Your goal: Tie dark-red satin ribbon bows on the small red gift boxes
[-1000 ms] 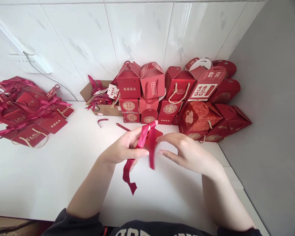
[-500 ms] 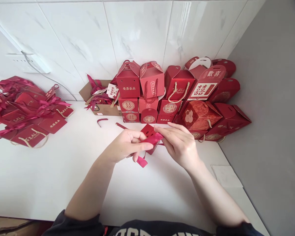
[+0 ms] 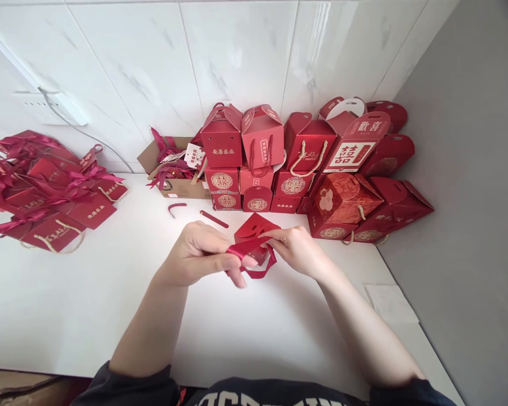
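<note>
A dark red ribbon [image 3: 254,260] stretches between both hands just above the white table [image 3: 68,304]. My left hand [image 3: 201,255] is closed, pinching the ribbon's left part, with a loop hanging below the fingers. My right hand [image 3: 298,249] is closed too, pinching the ribbon's right end. Right behind the ribbon stands a small red gift box [image 3: 254,230] with cut-out holes in its top flap, touching or almost touching my fingers.
Stacked red gift boxes [image 3: 305,163] line the wall at the back right. An open cardboard box of ribbons and tags [image 3: 175,169] sits left of them. Flat red boxes with bows [image 3: 46,186] pile at the far left. Two ribbon scraps [image 3: 195,211] lie nearby. A white paper sheet [image 3: 389,303] lies right.
The ribbon hung long and upright from my left hand; now both hands have lowered and drawn together, folding it into a short loop in front of the small box.
</note>
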The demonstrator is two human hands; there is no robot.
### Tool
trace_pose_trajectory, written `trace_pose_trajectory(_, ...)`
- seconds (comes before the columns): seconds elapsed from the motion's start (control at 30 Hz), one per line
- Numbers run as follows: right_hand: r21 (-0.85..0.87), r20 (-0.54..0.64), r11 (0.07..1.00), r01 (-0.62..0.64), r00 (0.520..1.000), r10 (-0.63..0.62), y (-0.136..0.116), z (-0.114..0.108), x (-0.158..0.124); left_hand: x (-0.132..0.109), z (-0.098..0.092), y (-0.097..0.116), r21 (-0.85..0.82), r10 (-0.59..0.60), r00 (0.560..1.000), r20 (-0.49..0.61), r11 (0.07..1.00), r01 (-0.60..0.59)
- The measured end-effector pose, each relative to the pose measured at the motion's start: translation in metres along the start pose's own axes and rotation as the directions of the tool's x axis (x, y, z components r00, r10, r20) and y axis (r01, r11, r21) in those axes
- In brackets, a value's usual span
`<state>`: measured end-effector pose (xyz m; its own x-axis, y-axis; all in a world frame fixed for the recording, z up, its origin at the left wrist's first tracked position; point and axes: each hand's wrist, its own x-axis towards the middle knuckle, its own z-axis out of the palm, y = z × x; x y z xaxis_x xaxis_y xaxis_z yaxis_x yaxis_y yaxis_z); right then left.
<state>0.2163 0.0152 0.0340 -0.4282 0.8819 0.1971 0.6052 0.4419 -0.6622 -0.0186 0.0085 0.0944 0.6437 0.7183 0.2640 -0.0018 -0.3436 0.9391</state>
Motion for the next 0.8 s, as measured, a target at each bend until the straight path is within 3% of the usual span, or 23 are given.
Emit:
trace_pose_trajectory(0.13, -0.101, -0.039, 0.988, -0.114, 0.993, 0.111, 0.005, -0.001, 0.003, -0.003, 0.000, 0.008, -0.042, 0.210, 0.965, 0.154, 0.978, -0.206)
trace_pose_trajectory(0.23, -0.173, -0.074, 0.955, -0.242, 0.970, 0.232, 0.006, -0.008, 0.003, -0.004, 0.006, 0.010, -0.191, 0.489, 0.844, 0.221, 0.870, -0.454)
trace_pose_trajectory(0.3, -0.215, -0.096, 0.925, -0.312, 0.950, 0.297, 0.004, -0.015, 0.003, -0.005, 0.013, 0.011, -0.253, 0.555, 0.802, 0.221, 0.827, -0.503)
trace_pose_trajectory(0.43, -0.335, -0.076, 0.851, -0.404, 0.912, 0.403, 0.003, -0.030, 0.000, -0.007, 0.021, 0.010, -0.395, 0.569, 0.808, 0.154, 0.785, -0.477)
trace_pose_trajectory(0.57, -0.540, -0.085, 0.665, -0.515, 0.820, 0.566, 0.018, -0.046, -0.009, -0.002, 0.012, 0.008, -0.490, 0.476, 0.874, 0.099, 0.788, -0.373)
trace_pose_trajectory(0.67, -0.652, -0.078, 0.548, -0.524, 0.765, 0.639, 0.036, -0.056, -0.017, -0.001, 0.001, 0.006, -0.456, 0.349, 0.935, -0.070, 0.822, -0.341)
trace_pose_trajectory(0.73, -0.631, 0.021, 0.603, -0.488, 0.766, 0.642, 0.041, -0.059, -0.021, 0.000, -0.002, 0.003, -0.375, 0.156, 0.972, -0.176, 0.902, -0.213)
trace_pose_trajectory(0.8, -0.502, 0.124, 0.763, -0.406, 0.840, 0.528, 0.035, -0.058, -0.022, 0.003, 0.001, -0.003, -0.278, -0.122, 0.974, -0.190, 0.958, 0.066)
